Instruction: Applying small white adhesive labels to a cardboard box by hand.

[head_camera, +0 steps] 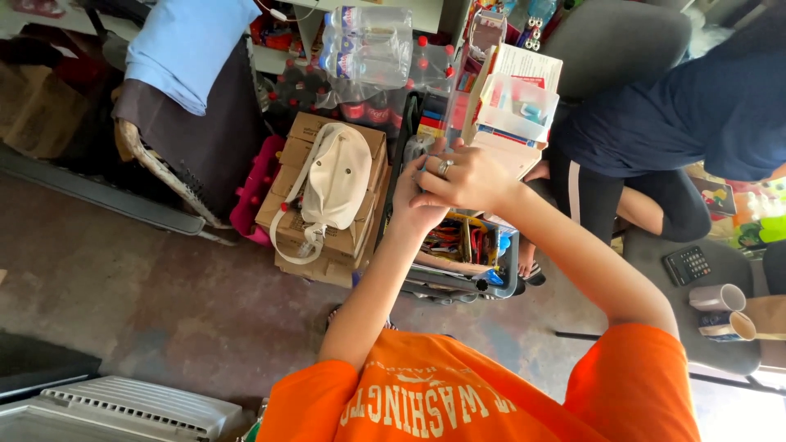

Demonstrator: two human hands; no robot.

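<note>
At the frame's centre, the left hand (417,200) and ringed right hand (471,176) are clasped around something hidden above a cluttered tool crate (467,245); progress cannot be told.

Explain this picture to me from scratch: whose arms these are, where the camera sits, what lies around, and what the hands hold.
There is no machine here. One camera, worn on a person's head, looks down past an orange shirt at that person's own two bare arms. The left hand and the right hand, which wears a ring, are pressed together above a crate of small tools. What they hold, if anything, is hidden between them. Beside the crate, a cream bag lies on cardboard boxes. Behind stand packs of bottles and a white box. Another person in dark clothes sits on the right, near a calculator and two cups.
</note>
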